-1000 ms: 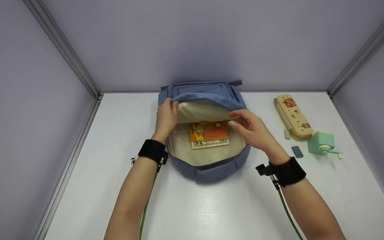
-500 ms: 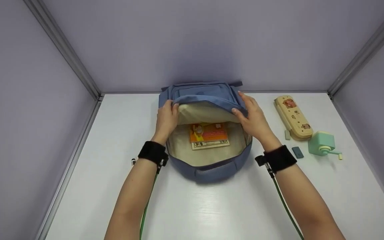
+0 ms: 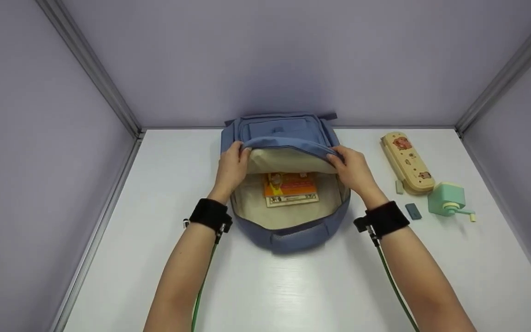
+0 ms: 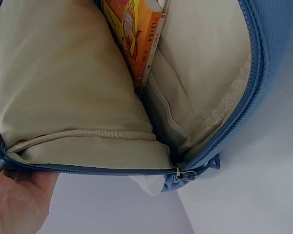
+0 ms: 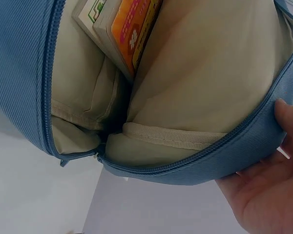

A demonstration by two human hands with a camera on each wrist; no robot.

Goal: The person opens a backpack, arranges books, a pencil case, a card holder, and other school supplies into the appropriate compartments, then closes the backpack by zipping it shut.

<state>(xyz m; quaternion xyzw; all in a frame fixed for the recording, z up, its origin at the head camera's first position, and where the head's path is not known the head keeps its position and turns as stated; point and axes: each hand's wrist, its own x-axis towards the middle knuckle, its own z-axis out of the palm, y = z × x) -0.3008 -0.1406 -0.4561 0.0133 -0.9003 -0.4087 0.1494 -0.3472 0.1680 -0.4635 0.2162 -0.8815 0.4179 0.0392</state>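
Note:
A blue backpack (image 3: 293,242) lies on the white table with its main compartment unzipped, showing a cream lining. My left hand (image 3: 232,167) pinches the left side of the raised front flap (image 3: 288,142) at its zipper edge. On the flap's right side, my right hand (image 3: 354,169) grips the blue edge, thumb near the zipper. Inside, an orange book (image 3: 291,185) lies on top of a paler book (image 3: 293,199); the flap hides their far ends. In the left wrist view the zipper pull (image 4: 186,175) sits at the corner of the opening.
To the right lie a cream pencil case (image 3: 408,161) with bear pictures, a small pale eraser (image 3: 399,186), a dark blue block (image 3: 413,211) and a green pencil sharpener (image 3: 447,200) with a crank. A grey wall stands right behind the backpack.
My right hand has moved from over the opening to the flap's right edge and now grips it. The flap has come slightly down toward me, covering more of the books. My left hand keeps its hold.

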